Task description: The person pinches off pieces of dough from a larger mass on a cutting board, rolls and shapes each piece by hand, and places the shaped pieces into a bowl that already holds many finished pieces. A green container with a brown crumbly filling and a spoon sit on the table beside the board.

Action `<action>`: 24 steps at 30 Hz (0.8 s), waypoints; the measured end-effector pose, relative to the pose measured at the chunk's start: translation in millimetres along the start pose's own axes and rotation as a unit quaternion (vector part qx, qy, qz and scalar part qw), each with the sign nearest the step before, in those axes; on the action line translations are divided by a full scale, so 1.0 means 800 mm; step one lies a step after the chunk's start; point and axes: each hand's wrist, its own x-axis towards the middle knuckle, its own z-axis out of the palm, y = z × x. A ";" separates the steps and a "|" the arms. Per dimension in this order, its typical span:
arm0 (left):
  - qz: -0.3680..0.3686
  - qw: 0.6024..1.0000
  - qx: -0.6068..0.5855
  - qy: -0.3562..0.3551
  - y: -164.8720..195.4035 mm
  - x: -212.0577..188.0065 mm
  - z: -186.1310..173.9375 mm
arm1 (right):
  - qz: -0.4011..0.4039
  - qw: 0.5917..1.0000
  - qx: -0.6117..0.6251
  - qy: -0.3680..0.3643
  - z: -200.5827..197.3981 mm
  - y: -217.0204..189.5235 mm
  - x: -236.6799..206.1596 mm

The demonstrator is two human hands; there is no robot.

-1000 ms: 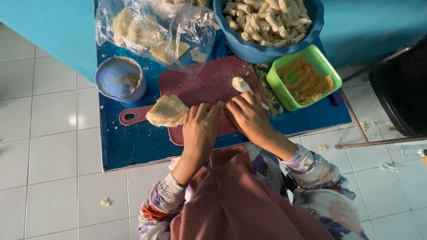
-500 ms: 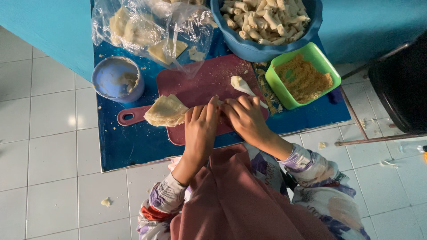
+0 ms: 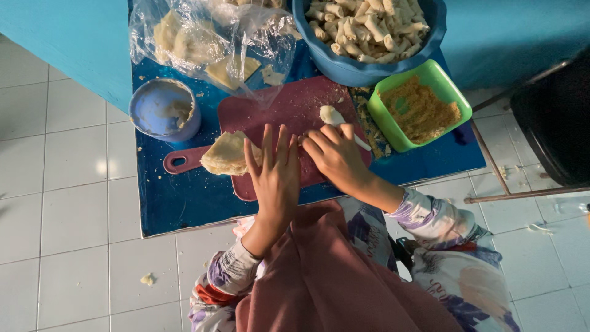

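Item: pale wrapper stack (image 3: 226,154), touching left hand (image 3: 275,175) fingertips' outer side; fingers flat, spread, gripping nothing. Right hand (image 3: 335,154) curled; hold cannot be told; farther off.

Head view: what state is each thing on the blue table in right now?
Cutting board: flat, partly covered by both hands.
Wrapper stack: on board, touching left hand.
Right hand: fingers curled on board beside spoon.
Blue basin: full of rolls.
Green tub: holds crumbs.
Plastic bag: open, crumpled.
Small bowl: nearly empty.
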 end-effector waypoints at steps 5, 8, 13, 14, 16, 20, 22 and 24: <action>-0.023 1.000 -0.017 -0.003 -0.006 0.007 -0.018 | -0.010 0.999 -0.034 0.010 -0.002 -0.005 -0.007; -0.056 0.998 -0.007 -0.003 -0.026 0.005 -0.043 | -0.026 0.999 -0.033 0.020 0.000 0.002 -0.001; -0.112 0.991 -0.080 -0.007 -0.059 0.005 -0.077 | -0.046 0.998 0.016 -0.036 0.005 0.033 0.033; -0.118 0.988 -0.094 -0.015 -0.061 0.005 -0.080 | -0.047 0.997 0.030 -0.048 0.006 0.040 0.044; -0.128 0.983 -0.125 -0.033 -0.063 0.005 -0.086 | -0.033 0.999 0.000 -0.013 0.004 0.054 0.060; -0.139 0.983 -0.121 -0.022 -0.062 0.010 -0.083 | -0.002 0.999 0.034 -0.002 -0.005 0.048 0.070; -0.142 0.981 -0.128 -0.012 -0.063 0.009 -0.082 | -0.018 0.997 0.070 -0.003 -0.006 0.030 0.065; -0.139 0.981 -0.135 -0.012 -0.064 0.006 -0.082 | -0.033 0.994 0.107 -0.004 -0.006 0.009 0.057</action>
